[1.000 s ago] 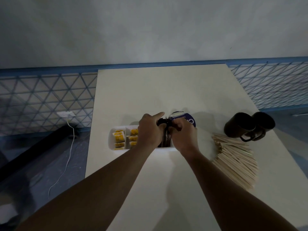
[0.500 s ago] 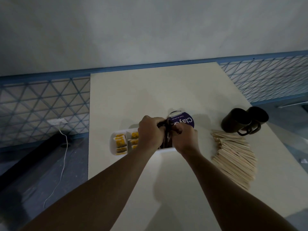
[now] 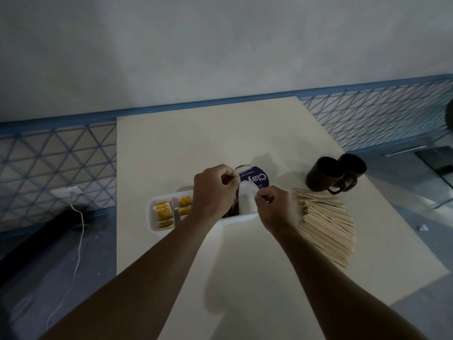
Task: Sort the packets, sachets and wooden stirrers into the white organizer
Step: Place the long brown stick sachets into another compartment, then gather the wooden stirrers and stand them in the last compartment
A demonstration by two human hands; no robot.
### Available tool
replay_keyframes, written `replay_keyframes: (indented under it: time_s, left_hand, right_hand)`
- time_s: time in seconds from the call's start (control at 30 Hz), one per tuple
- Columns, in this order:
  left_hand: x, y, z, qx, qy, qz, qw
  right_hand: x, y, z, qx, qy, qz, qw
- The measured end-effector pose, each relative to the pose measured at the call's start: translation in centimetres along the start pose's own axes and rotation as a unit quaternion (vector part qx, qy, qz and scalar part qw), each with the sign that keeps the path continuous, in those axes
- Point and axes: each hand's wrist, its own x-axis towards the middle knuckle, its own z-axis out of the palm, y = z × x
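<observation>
Both hands meet over the white organizer [image 3: 157,225] on the pale worktop [image 3: 186,143]: the left hand [image 3: 213,192] is curled shut with its fingertips pinched at the far rim, the right hand [image 3: 275,207] likewise closed over the right end. Whether either pinch holds anything cannot be told; the fingers hide it. Yellow packets [image 3: 163,213] stand in the two left compartments, dark sachets [image 3: 234,211] show in a middle slot between the hands, and the rightmost compartment [image 3: 247,202] looks bare. Wooden stirrers [image 3: 326,223] lie fanned in a loose heap on the worktop just right of the organizer, none of them yet sorted. A purple-labelled round container [image 3: 256,177] sits behind the organizer, and two dark mugs [image 3: 333,174] stand beyond the stirrers.

Judging by the layout, the sachets are being settled into their slot. Done well, that means squaring them upright against the divider, letting go low so none tips over, then gathering the stirrers in one aligned bundle rather than loose handfuls, ends tapped even before they go into the free compartment.
</observation>
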Motion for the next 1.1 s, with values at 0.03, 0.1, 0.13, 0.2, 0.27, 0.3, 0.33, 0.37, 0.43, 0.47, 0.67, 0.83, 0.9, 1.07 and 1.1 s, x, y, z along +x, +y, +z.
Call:
replay_keyframes:
  time_s: [0.03,0.1,0.13,0.2,0.27,0.3,0.33,0.37,0.43,0.47,0.67,0.83,0.9,1.07,1.1]
  left_hand:
    - [-0.2,0.3,0.1,0.005,-0.011,0.005,1.000]
    - [-0.9,1.1,1.5,-0.002,-0.043,-0.003,0.999]
    - [-1.1,1.4,2.3,-0.014,-0.060,-0.014,0.998]
    - [-1.7,1.8,4.2,-0.033,-0.092,-0.045,0.994]
    - [-2.4,2.1,6.4,-0.033,-0.124,-0.071,0.989]
    - [-2.7,2.1,7.4,-0.025,-0.136,-0.079,0.987]
    - [-3.0,2.2,8.7,-0.008,-0.146,-0.084,0.986]
    - [-3.3,2.5,10.2,0.008,-0.152,-0.093,0.984]
    - [-3.9,2.3,11.9,0.026,-0.176,-0.114,0.977]
    - [-4.1,2.3,12.9,0.035,-0.192,-0.126,0.973]
    - [-5.2,4.3,18.0,0.075,-0.242,-0.194,0.948]
    - [-5.7,5.6,21.2,0.054,-0.277,-0.259,0.924]
    - [-6.0,6.0,22.3,0.054,-0.292,-0.279,0.913]
    - [-6.4,6.4,24.4,0.082,-0.291,-0.301,0.904]
    - [-6.4,6.3,24.8,0.081,-0.289,-0.301,0.905]
  right_hand:
    - [0.2,0.4,-0.1,-0.002,0.004,0.002,1.000]
    - [0.8,2.0,-1.3,0.004,0.011,0.005,1.000]
    - [1.1,2.8,-1.8,0.007,0.011,0.005,1.000]
    - [1.6,4.6,-3.4,0.011,0.004,0.008,1.000]
    - [2.1,6.5,-5.1,-0.001,-0.005,0.007,1.000]
    - [2.4,7.4,-5.9,-0.010,-0.009,0.001,1.000]
    - [2.8,8.6,-6.9,-0.018,-0.011,-0.008,1.000]
    - [3.5,10.0,-7.9,-0.027,-0.016,-0.010,0.999]
    - [4.3,12.0,-9.0,-0.044,-0.029,-0.010,0.999]
    - [4.8,13.0,-9.5,-0.061,-0.040,-0.013,0.997]
    - [7.5,17.9,-11.4,-0.151,-0.117,-0.060,0.980]
    - [8.1,19.3,-11.5,-0.188,-0.195,-0.113,0.956]
    - [8.5,19.7,-11.3,-0.195,-0.225,-0.120,0.947]
    - [9.0,20.6,-11.0,-0.228,-0.248,-0.129,0.933]
    - [9.0,20.5,-11.1,-0.229,-0.248,-0.129,0.932]
